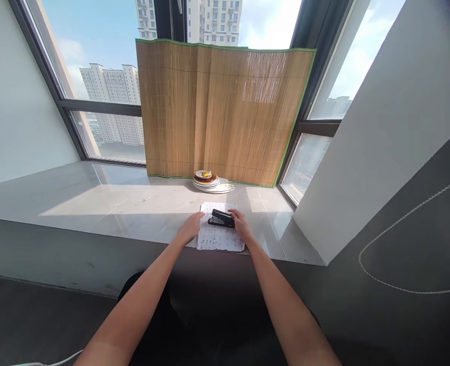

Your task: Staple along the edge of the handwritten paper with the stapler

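A stack of paper (219, 242) covered in rows of handwriting lies on the window ledge. On it rests a black stapler (222, 218), its jaws apart at the left end. My right hand (242, 226) is closed around the stapler's right end. At the left edge of the paper, my left hand (190, 227) has its fingers curled against the sheets, and its underside is hidden.
Beyond the paper stands a pile of plates (209, 187). A bamboo mat (225, 117) with green edging leans against the window behind them. The ledge (106, 201) ends at a front edge close to me. A beaded cord (377, 229) hangs at right.
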Tool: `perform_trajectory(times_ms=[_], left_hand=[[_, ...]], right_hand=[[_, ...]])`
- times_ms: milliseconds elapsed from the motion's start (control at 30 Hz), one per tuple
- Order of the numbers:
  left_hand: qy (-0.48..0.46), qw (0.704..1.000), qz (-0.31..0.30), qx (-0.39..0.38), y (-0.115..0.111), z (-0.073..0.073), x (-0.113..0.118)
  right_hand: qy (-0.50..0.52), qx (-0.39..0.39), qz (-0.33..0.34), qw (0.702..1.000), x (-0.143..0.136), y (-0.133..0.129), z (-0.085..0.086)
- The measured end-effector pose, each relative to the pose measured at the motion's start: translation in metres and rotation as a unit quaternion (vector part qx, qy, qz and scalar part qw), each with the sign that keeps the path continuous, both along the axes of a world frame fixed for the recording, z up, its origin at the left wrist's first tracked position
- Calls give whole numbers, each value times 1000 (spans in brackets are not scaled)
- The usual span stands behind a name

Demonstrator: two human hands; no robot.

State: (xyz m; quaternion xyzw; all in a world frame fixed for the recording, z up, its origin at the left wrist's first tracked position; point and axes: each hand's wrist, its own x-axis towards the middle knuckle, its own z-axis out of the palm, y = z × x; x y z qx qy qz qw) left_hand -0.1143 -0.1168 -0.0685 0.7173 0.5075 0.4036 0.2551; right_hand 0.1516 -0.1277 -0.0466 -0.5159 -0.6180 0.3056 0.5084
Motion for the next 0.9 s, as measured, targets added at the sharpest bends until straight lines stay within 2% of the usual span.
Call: perform_trajectory(times_ms=[100, 267, 333, 433, 500, 600, 667, 733, 833, 900], left_hand=[[-52, 998, 19, -16, 2, 3, -4], [-227, 973, 17, -29, 2, 10, -12], [-293, 955, 12, -44, 1, 11, -14], [-402, 908, -4, -114, -1, 11, -17], [-438, 883, -17, -167, -1, 10, -18], [-459, 863, -21, -210, -1, 11, -19], [-475, 850, -20, -226, -2, 14, -20], [-497, 833, -16, -241, -3, 17, -20], [-513, 820, -6, -254, -3, 20, -21], [-497, 830, 0, -251, -1, 20, -21]], right_hand=[[-27, 4, 7, 1000, -2, 0, -1], [-11, -26, 18, 999, 1, 0, 2], [12, -25, 17, 999, 4, 1, 6], [26, 27, 23, 999, 4, 3, 14], [-11, 55, 60, 997, 1, 5, 18], [-119, 51, 104, 986, -8, 6, 18], [-160, 59, 80, 982, -17, 6, 17], [-172, 100, 34, 979, -30, 2, 18], [-239, 201, 9, 950, -53, -10, 25], [-325, 271, 46, 905, -68, -20, 31]])
